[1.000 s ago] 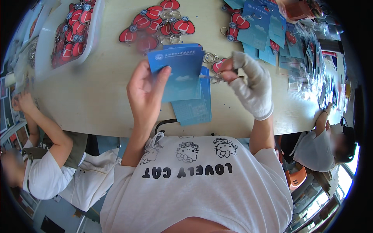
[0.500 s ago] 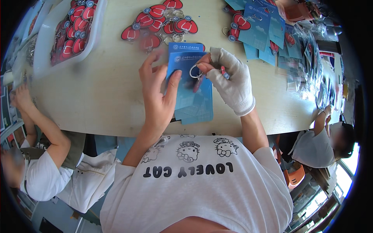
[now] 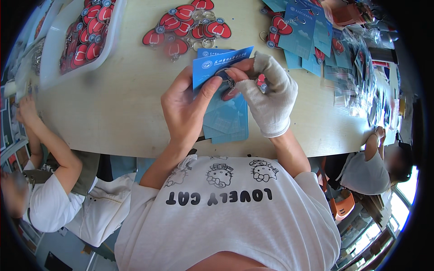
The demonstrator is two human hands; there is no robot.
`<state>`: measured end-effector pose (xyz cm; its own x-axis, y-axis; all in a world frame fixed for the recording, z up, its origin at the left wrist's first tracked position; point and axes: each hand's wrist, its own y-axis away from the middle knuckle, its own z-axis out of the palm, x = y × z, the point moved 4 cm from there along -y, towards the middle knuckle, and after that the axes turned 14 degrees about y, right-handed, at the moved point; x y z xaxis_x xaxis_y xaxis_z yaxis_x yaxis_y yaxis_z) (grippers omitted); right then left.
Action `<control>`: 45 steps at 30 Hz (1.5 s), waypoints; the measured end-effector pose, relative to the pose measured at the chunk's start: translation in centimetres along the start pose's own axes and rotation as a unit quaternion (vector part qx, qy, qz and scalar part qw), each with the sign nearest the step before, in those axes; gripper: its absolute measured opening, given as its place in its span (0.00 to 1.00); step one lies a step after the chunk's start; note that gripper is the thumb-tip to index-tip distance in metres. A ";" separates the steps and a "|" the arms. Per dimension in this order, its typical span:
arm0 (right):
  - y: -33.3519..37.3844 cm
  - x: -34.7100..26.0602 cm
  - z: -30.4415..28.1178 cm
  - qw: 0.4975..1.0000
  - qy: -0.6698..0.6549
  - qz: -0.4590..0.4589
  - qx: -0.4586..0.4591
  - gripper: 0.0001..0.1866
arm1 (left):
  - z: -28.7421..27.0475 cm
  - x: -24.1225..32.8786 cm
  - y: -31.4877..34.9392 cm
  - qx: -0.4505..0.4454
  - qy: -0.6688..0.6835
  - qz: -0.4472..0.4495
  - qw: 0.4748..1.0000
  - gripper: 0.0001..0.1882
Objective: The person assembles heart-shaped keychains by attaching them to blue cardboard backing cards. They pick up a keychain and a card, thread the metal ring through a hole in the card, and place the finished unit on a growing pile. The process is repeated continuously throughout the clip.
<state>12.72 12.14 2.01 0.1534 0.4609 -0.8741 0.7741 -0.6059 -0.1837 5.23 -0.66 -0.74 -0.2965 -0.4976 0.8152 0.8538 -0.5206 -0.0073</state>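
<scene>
left hand (image 3: 183, 105) and right hand (image 3: 272, 99) have drawn closer together, pinching a tilted blue card (image 3: 209, 66) and a red keychain (image 3: 229, 94) respectively, both held above the stack of blue cards (image 3: 229, 122).

Pale table (image 3: 113, 113) w/ plastic bin (image 3: 113, 36), red keychains (image 3: 183, 28), blue cards (image 3: 226, 124), prob. clear bags (image 3: 361, 101).
</scene>
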 end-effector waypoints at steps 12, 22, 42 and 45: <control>0.2 -1.3 0.1 0.993 -0.036 -0.031 0.107 0.24 | 1.5 0.6 -0.3 -0.002 0.020 0.050 0.999 0.10; 0.4 -1.0 0.5 0.997 -0.054 -0.043 0.032 0.29 | 1.7 -0.4 -0.1 -0.027 0.085 -0.012 0.996 0.16; -2.2 6.4 -2.0 0.909 0.391 -0.125 -0.072 0.09 | -0.4 -3.5 0.1 -0.114 -0.663 0.075 0.736 0.39; -2.4 6.6 -2.1 0.929 0.351 -0.094 -0.076 0.08 | -0.3 -3.3 0.2 -0.108 -0.672 0.079 0.729 0.36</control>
<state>13.18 17.98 -2.42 0.3283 0.8903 -0.3155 0.8972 -0.3984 -0.1905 6.27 0.70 -3.57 0.6081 0.4900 0.6246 0.7019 -0.6994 -0.1347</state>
